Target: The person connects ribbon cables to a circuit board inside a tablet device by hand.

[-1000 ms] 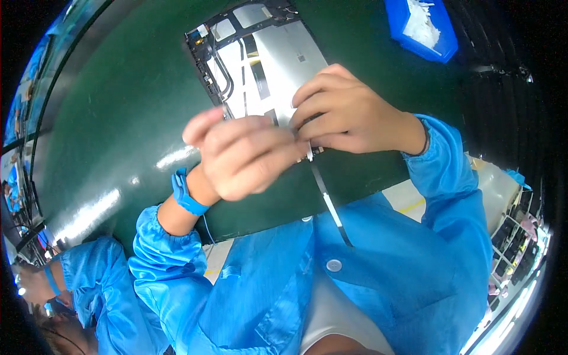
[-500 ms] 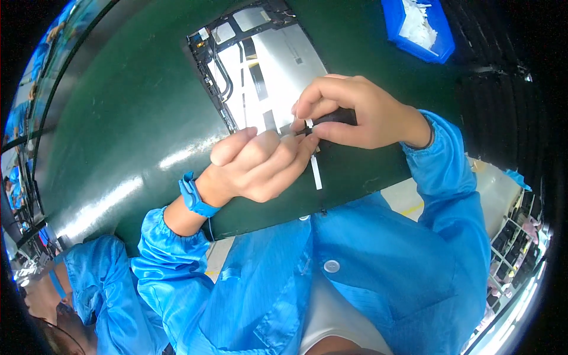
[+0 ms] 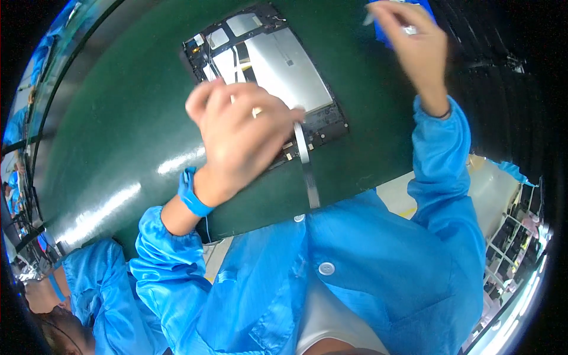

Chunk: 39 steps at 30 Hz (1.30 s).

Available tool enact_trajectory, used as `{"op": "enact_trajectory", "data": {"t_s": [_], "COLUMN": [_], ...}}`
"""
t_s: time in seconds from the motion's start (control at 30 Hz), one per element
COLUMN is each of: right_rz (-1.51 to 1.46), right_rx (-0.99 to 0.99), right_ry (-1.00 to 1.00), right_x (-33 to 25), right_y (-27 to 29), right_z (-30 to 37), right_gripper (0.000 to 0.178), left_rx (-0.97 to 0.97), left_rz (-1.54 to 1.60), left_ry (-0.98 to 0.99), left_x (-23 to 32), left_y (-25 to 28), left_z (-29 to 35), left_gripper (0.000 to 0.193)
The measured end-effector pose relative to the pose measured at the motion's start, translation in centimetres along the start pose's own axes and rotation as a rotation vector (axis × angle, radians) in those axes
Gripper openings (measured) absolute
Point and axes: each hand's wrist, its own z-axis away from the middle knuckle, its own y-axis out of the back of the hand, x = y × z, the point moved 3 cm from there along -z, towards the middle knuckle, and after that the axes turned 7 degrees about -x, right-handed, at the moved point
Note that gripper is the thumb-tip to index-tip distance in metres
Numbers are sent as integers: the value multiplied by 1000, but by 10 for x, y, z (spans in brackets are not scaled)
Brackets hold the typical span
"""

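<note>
An opened tablet-like device (image 3: pixel 290 68) lies on the green work surface, its silver battery plates and dark frame exposed. Over its near left part is my left hand (image 3: pixel 239 127), smeared by motion, fingers curled, thumb and forefinger closed at the upper end of a narrow white-and-dark strip (image 3: pixel 302 145). The strip runs from those fingertips across the device's near edge toward my body. At the upper right, my right hand (image 3: pixel 417 50) is over the blue bin (image 3: pixel 381 36), with a small pale piece (image 3: pixel 369 18) pinched at its fingertips. The hand hides much of the bin.
The green table (image 3: pixel 118 142) has its near edge just before my blue coat (image 3: pixel 355 254). Another person's blue sleeve (image 3: pixel 97 272) is at the lower left. Dark ridged material (image 3: pixel 485 53) lies beyond the table's right side.
My right hand has left the device and moved up and right to the blue bin with a small pale piece. My left hand has lifted slightly, and more of the strip and device shows.
</note>
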Motion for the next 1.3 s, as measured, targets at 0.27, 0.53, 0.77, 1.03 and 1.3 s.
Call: {"op": "enact_trajectory", "data": {"t_s": [0.27, 0.53, 0.77, 1.03, 1.3], "right_rz": [656, 142, 109, 42, 50], "right_rx": [208, -198, -211, -275, -208], "right_ry": [211, 383, 373, 278, 297], "right_x": [3, -98, -102, -109, -101], "right_y": [21, -60, -65, -62, -70], "right_z": [18, 84, 82, 78, 79], "right_gripper": [22, 19, 17, 17, 12], "left_rx": [-132, -107, -63, -84, -143], "left_rz": [147, 162, 153, 136, 178], "left_ry": [292, 311, 272, 289, 394], "left_x": [-39, -41, -41, -42, -45], "left_y": [-21, -24, -22, -19, -22], "left_z": [-10, -6, -2, 0, -3], "left_gripper": [12, 11, 10, 11, 18]}}
